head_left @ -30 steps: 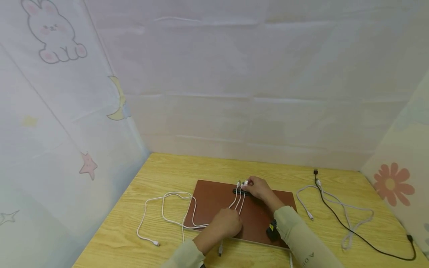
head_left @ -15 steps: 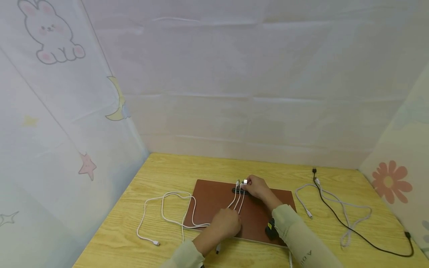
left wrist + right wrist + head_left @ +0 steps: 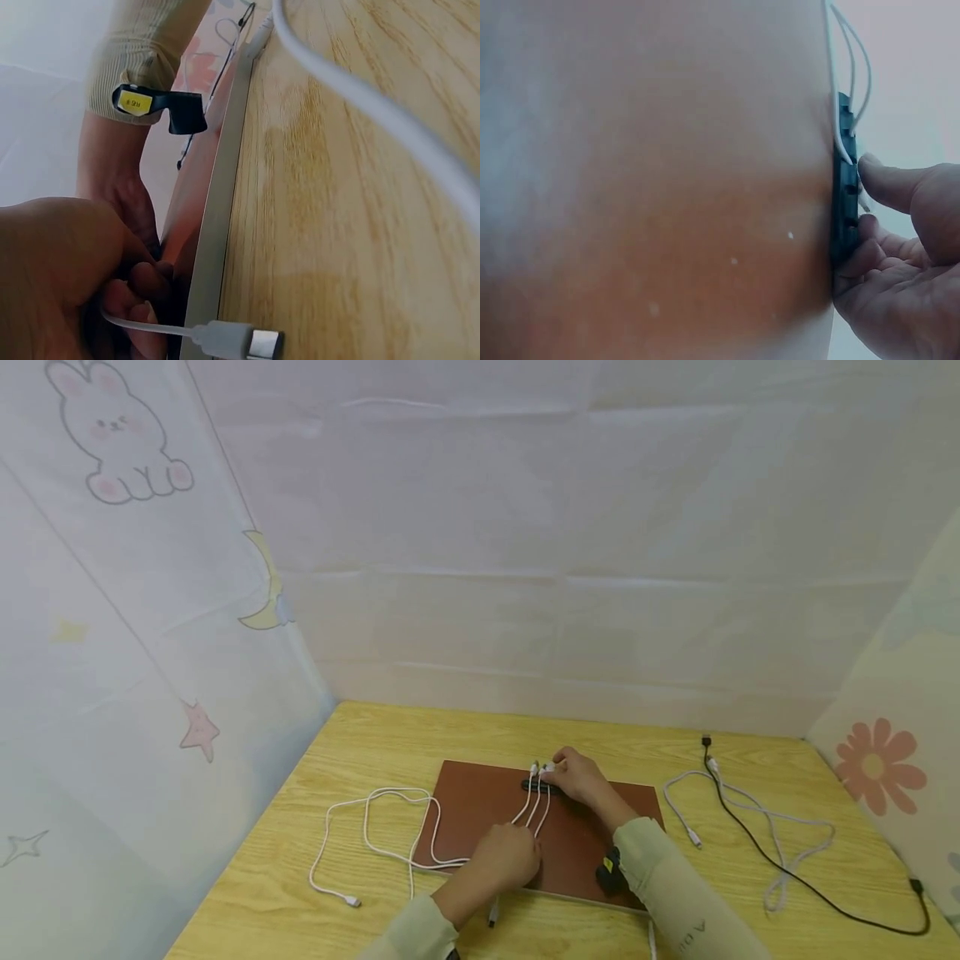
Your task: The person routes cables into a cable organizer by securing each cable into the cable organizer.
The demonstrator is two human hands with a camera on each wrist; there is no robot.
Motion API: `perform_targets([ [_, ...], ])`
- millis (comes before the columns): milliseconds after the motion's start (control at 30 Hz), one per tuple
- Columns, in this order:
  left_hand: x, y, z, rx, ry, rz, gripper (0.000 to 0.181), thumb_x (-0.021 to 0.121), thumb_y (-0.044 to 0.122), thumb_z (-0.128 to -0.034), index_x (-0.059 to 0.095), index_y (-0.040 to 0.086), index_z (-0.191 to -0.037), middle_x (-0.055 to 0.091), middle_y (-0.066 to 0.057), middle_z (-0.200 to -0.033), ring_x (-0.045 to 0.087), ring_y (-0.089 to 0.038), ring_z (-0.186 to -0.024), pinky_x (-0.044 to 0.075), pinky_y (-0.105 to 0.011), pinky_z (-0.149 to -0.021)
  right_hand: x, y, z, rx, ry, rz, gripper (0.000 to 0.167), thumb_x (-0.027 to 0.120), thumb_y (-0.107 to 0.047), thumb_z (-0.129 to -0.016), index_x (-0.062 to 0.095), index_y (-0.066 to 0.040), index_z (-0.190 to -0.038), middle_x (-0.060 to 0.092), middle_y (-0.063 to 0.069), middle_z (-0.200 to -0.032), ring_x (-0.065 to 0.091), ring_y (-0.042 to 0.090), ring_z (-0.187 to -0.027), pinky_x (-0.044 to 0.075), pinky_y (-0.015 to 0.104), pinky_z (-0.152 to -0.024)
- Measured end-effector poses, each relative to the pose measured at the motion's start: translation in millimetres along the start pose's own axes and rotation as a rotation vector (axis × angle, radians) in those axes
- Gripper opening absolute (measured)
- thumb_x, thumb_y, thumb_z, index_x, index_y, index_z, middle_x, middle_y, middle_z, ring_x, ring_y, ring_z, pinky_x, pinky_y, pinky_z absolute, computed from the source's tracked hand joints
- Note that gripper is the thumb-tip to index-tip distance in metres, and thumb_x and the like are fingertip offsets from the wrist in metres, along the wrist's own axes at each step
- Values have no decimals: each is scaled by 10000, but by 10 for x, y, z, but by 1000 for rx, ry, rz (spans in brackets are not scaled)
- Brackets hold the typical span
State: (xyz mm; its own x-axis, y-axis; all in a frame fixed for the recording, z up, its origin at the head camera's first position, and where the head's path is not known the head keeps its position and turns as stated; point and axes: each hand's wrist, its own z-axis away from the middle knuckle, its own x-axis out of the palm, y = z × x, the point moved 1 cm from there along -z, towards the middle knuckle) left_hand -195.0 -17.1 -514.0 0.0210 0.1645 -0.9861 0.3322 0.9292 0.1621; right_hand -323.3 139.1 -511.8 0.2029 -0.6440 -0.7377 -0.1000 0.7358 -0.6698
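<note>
A black slotted cable holder (image 3: 527,787) sits near the far edge of a brown board (image 3: 472,797). Three white cables run from it toward the near side, and in the right wrist view white cables (image 3: 868,75) pass into its slots. My right hand (image 3: 579,778) is at the holder, pinching a white cable's plug (image 3: 549,767) between thumb and fingers. On the board's near part, my left hand (image 3: 510,856) has its fingers curled round the white cables. A white USB plug (image 3: 232,340) sticks out below those fingers, past the board's edge.
Loops of white cable (image 3: 367,827) lie left of the board on the wooden table (image 3: 300,860). To the right lie a grey-white cable (image 3: 795,822) and a black cable (image 3: 810,900). A fabric wall (image 3: 570,610) stands behind the table.
The plug at my right fingers has tipped and dropped slightly, and its bright end shows less. My left hand has hardly moved; the USB plug below it has swung slightly.
</note>
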Motion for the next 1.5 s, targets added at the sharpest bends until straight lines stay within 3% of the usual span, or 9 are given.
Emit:
perform_targets([
  [133,-4,-3,-6,1,-3,-13,424,533,285,-1028,684,79,-688,690,-80,-711,659,-244,-639,536,-370,-584,-41,26,37,-11,-9,-5,466,663,-315,-983,544,9,-1296,653,176,-1148,638,312,-994,519,485,-849],
  [400,27,-29,-28,45,9,-38,424,527,259,-1022,649,110,-644,676,-61,-695,642,-226,-613,534,-358,-584,-281,108,147,-52,9,-13,464,625,-261,-999,531,34,-1344,631,147,-1061,600,242,-840,503,428,-745],
  [667,25,-34,-18,69,1,-46,405,524,217,-1009,618,136,-623,673,-40,-702,617,-202,-598,525,-345,-577,-635,379,261,-18,38,28,462,562,-259,-1027,492,45,-1368,593,240,-1224,608,362,-1027,499,496,-833],
  [867,32,-43,-27,59,-8,-28,406,526,206,-1002,606,142,-609,673,-41,-706,599,-198,-593,524,-346,-588,-854,453,398,25,28,26,507,533,-288,-1043,446,49,-1411,520,304,-1355,548,466,-1173,486,554,-893],
  [1233,15,-16,-30,37,-21,-25,409,512,220,-1018,625,128,-636,672,-52,-711,623,-214,-620,527,-353,-588,-1087,702,484,44,40,44,558,529,-297,-1041,407,85,-1428,479,345,-1373,526,500,-1178,502,539,-860],
  [1500,57,-33,-21,49,18,-28,430,527,211,-998,585,139,-578,654,-44,-657,607,-216,-570,525,-358,-552,-1264,905,561,68,60,86,640,507,-351,-1043,356,118,-1451,447,389,-1390,502,551,-1189,485,588,-876],
])
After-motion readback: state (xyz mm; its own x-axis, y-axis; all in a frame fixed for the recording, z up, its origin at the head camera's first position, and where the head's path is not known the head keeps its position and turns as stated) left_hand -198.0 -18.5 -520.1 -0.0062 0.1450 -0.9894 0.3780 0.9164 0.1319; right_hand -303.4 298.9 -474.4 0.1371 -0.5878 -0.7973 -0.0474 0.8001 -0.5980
